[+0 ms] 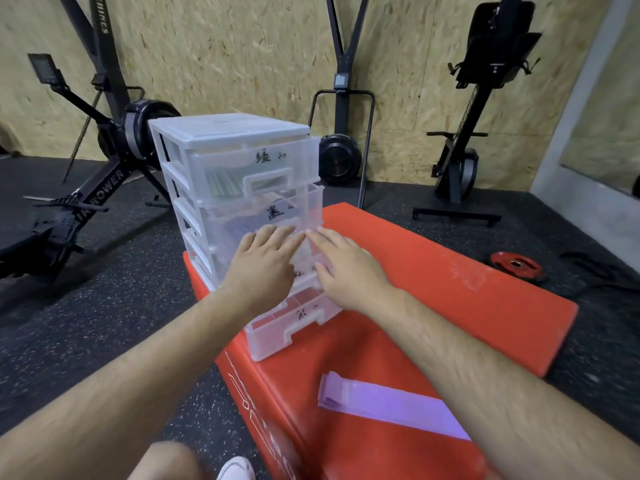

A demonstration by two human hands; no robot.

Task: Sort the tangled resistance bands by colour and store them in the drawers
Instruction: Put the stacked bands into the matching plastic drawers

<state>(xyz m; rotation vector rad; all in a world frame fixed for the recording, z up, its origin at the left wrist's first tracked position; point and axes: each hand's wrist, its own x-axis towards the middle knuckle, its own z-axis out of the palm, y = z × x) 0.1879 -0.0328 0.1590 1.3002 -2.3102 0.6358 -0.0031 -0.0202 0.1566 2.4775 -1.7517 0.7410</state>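
Left hand and right hand lie flat, fingers straight, gripping nothing, on the clear drawer unit at centre frame, whose top drawer holds green bands.

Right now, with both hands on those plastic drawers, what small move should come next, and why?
Probably the right hand drops back to pick up the purple band, the only loose band in view on the red box, since the bottom drawer stands pulled out.
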